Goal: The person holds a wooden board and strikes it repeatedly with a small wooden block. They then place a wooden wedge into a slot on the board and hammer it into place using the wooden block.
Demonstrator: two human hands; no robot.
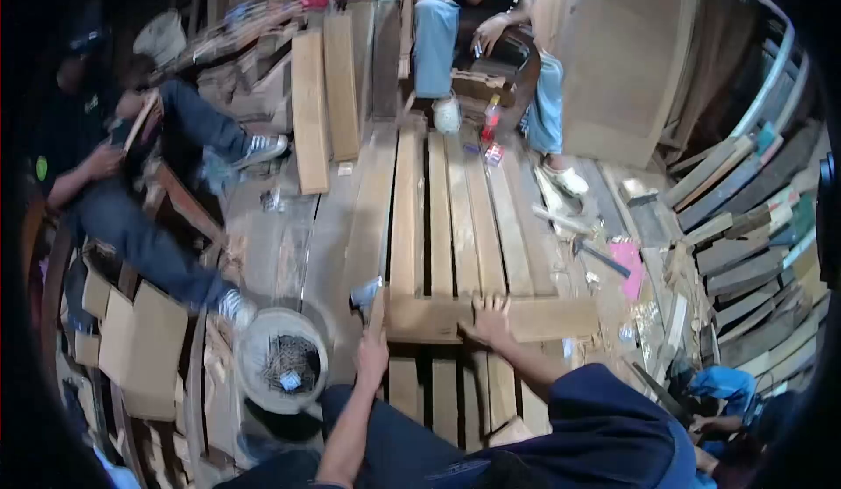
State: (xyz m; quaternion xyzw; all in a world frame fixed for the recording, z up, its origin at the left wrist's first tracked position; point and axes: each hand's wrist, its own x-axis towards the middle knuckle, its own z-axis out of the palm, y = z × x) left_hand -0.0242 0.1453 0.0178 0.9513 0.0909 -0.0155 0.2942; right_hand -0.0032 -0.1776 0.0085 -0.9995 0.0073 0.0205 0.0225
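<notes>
I am leaning over a slatted frame of long wooden planks [442, 217] lying on the floor. A short cross plank [543, 318] lies across their near ends. My left hand [372, 353] is shut on the wooden handle of a hammer [368, 296], whose metal head rests at the left end of the cross plank. My right hand [488, 318] presses flat on the middle of the cross plank, fingers spread.
A round white bucket of nails [280, 362] stands left of my left arm. One person sits at the left [131, 226], another at the far end [491, 16] beside a bottle [491, 119]. A second hammer [604, 259] lies to the right, near stacked timber [753, 226].
</notes>
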